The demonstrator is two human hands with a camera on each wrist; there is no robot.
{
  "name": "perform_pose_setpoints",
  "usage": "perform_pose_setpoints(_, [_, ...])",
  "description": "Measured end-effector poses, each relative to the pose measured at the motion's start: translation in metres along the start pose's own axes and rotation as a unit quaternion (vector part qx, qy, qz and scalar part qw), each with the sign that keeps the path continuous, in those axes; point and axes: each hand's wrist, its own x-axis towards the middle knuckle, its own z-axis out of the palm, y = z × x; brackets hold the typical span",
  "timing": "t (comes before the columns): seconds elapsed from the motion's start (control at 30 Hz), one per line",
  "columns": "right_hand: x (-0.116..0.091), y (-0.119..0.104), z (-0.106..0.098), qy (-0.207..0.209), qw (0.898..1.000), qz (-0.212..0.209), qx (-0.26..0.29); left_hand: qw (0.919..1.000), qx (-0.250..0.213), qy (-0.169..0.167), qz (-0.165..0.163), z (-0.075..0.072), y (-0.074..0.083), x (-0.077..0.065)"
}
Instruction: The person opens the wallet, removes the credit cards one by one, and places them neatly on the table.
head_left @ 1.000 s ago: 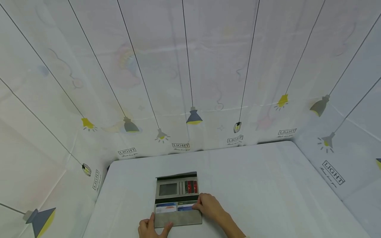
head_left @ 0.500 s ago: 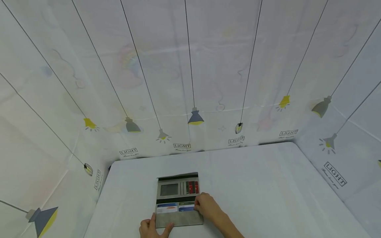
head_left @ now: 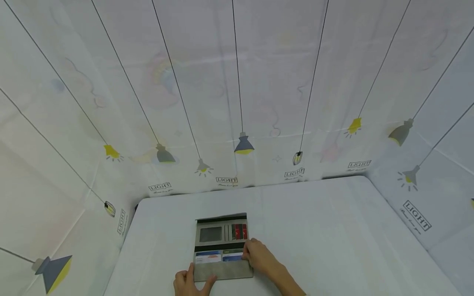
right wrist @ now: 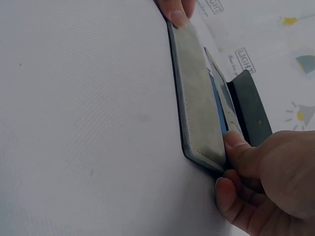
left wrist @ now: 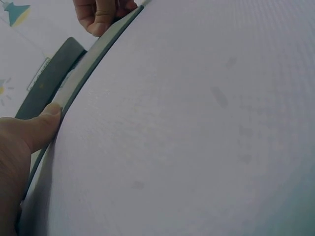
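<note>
An open grey wallet (head_left: 224, 271) with dark edging lies on the white table, its flap spread away from me. Two cards show in its near pocket: a white-and-blue card (head_left: 208, 257) on the left and a blue card (head_left: 232, 257) on the right. My left hand (head_left: 191, 284) holds the near left corner, thumb on the front edge and a finger along the left side. At the right edge, my right hand (head_left: 260, 258) grips the wallet, its thumb over the blue card's right end. Its curled fingers (right wrist: 227, 194) show beside the edge in the right wrist view.
Red cards (head_left: 240, 231) stand in slots at the wallet's upper right, beside a dark window pocket (head_left: 210, 234). The white table (head_left: 318, 230) extends to both sides. A white sheet (head_left: 266, 82) printed with hanging lamps surrounds it.
The head view shifts very slightly. Both hands and the wallet keep nearly the same positions.
</note>
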Motion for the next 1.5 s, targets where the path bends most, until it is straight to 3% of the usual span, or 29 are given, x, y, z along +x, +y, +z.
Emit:
perform_pose_setpoints(0.33, [-0.0001,0.0007,0.0013,0.001,1.0,-0.006,0.0,0.9996,0.004,0.012,0.024,-0.0024,0.0001,-0.0016])
perform_pose_setpoints(0.67, [-0.0023,0.0016,-0.0001,-0.002,1.0,0.006,0.016,0.9996,-0.007,-0.022,0.017,-0.0058,0.003,0.0017])
perform_pose_setpoints(1.0, [-0.0003,0.0055,0.004,0.013,1.0,-0.006,0.014,0.9996,-0.012,0.002,0.024,-0.0067,0.0038,0.0005])
perform_pose_setpoints(1.5, [0.0055,0.0092,0.0065,0.046,0.999,-0.018,0.013,0.9997,-0.007,-0.002,0.023,-0.0077,0.006,0.0002])
